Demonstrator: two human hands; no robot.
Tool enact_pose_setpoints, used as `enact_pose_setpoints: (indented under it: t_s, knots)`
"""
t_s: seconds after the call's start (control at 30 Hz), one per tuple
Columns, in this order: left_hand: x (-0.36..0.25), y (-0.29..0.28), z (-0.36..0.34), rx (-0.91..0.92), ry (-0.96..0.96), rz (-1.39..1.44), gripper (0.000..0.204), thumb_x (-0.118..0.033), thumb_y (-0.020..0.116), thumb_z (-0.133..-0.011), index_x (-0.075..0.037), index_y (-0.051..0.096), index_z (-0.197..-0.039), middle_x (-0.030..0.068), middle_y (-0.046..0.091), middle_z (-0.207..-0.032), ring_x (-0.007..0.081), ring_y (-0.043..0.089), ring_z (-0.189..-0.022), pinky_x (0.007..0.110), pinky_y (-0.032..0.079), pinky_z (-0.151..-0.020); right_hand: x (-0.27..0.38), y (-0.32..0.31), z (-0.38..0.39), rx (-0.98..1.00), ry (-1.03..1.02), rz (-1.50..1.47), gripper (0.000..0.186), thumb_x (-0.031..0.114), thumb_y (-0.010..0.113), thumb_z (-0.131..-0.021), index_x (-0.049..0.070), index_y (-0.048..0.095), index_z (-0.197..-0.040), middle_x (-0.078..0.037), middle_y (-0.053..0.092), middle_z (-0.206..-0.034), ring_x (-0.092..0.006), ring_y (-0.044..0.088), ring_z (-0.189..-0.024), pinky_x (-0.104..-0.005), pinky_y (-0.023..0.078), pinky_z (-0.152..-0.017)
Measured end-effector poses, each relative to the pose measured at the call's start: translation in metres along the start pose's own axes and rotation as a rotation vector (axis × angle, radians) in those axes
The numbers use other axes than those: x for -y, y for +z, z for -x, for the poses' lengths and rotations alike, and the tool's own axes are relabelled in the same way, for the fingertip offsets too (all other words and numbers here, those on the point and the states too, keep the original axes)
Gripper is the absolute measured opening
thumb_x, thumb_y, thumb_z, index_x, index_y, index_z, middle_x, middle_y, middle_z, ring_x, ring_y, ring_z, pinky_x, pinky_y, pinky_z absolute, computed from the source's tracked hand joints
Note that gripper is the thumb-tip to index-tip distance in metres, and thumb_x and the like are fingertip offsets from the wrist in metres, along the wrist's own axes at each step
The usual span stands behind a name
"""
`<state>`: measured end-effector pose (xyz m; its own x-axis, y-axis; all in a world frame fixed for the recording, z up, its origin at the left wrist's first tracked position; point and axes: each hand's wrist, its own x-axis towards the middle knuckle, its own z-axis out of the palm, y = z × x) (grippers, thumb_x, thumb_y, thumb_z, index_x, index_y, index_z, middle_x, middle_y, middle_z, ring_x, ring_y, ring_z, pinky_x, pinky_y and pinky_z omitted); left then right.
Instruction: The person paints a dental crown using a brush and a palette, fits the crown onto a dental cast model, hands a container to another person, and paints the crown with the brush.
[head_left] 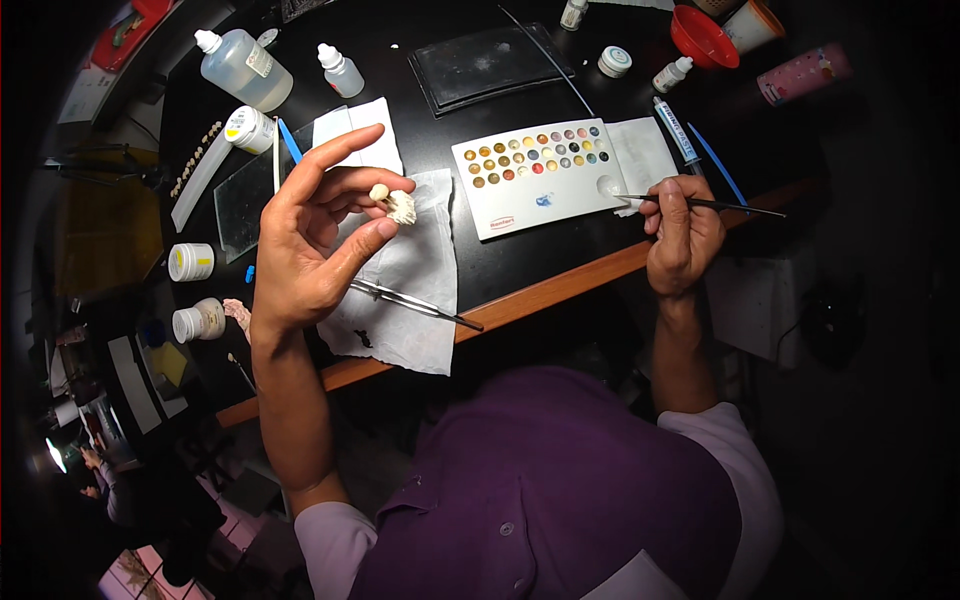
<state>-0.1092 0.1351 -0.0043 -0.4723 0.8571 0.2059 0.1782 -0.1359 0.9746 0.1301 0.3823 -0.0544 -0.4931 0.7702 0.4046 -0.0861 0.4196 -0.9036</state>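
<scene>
Raised over the left part of the table, my left hand [300, 255] pinches a small cream tooth-like piece [401, 208] between thumb and fingers. It has a rough, ridged lump and a smoother rounded knob; its exact kind is hard to make out. My right hand [684, 235] is closed round a thin dark paintbrush [735, 207]. The brush tip points left and meets or hovers just over the shallow round well of a white paint palette [520, 212]. Several rows of coloured paint wells and a blue smear mark the palette.
White paper towels [430, 340] lie under my left hand with metal tweezers [415, 303]. Bottles and jars [191, 262] stand at the left. Behind are a black flat case [485, 65] and a red bowl [703, 38]. A paste syringe [677, 130] lies right of the palette. Another person's hand shows far lower left.
</scene>
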Motion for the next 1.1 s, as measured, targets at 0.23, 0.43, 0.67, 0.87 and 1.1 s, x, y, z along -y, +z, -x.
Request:
enact_pose_setpoints:
  t_s: [0.23, 0.43, 0.67, 0.87, 1.1]
  knots:
    - [-0.001, 0.001, -0.003, 0.055, -0.018, 0.086, 0.074, 0.002, 0.076, -0.088, 0.008, 0.038, -0.151, 0.0227, 0.071, -0.117, 0.0167, 0.067, -0.103, 0.031, 0.052, -0.095, 0.037, 0.038, 0.008, 0.014, -0.088, -0.290, 0.016, 0.010, 0.052, -0.107, -0.002, 0.062, -0.107, -0.013, 0.070, -0.090, -0.0136, 0.066, -0.081, -0.0256, 0.050, -0.072]
    - [-0.004, 0.002, -0.004, 0.074, -0.048, 0.164, 0.077, 0.001, 0.074, -0.088, 0.008, 0.034, -0.154, 0.0232, 0.070, -0.117, 0.0210, 0.068, -0.107, 0.034, 0.052, -0.099, 0.054, 0.101, 0.013, 0.352, -0.330, -0.575, 0.023, -0.008, 0.068, -0.089, -0.001, 0.062, -0.111, -0.015, 0.071, -0.100, -0.0333, 0.061, -0.123, -0.0446, 0.051, -0.105]
    - [-0.008, 0.000, -0.002, 0.076, -0.042, 0.231, 0.080, 0.000, 0.074, -0.087, 0.009, 0.032, -0.154, 0.0216, 0.070, -0.115, 0.0244, 0.066, -0.115, 0.037, 0.051, -0.104, 0.052, 0.122, 0.013, 0.445, -0.426, -0.578, 0.024, -0.014, 0.055, -0.088, -0.001, 0.057, -0.109, -0.017, 0.065, -0.099, -0.0387, 0.055, -0.129, -0.0545, 0.051, -0.110]
    - [-0.007, -0.001, -0.001, 0.086, -0.039, 0.222, 0.080, 0.002, 0.074, -0.086, 0.010, 0.032, -0.154, 0.0214, 0.070, -0.116, 0.0242, 0.066, -0.118, 0.037, 0.050, -0.105, 0.051, 0.124, 0.013, 0.417, -0.446, -0.539, 0.024, -0.016, 0.056, -0.087, -0.001, 0.058, -0.105, -0.017, 0.065, -0.096, -0.0380, 0.056, -0.127, -0.0536, 0.057, -0.105]
    - [-0.007, -0.002, -0.001, 0.096, -0.031, 0.230, 0.078, 0.004, 0.072, -0.087, 0.010, 0.031, -0.154, 0.0219, 0.069, -0.115, 0.0254, 0.066, -0.118, 0.038, 0.051, -0.105, 0.052, 0.126, 0.012, 0.392, -0.478, -0.482, 0.020, -0.015, 0.059, -0.086, -0.001, 0.060, -0.101, -0.016, 0.067, -0.091, -0.0382, 0.058, -0.125, -0.0532, 0.059, -0.101]
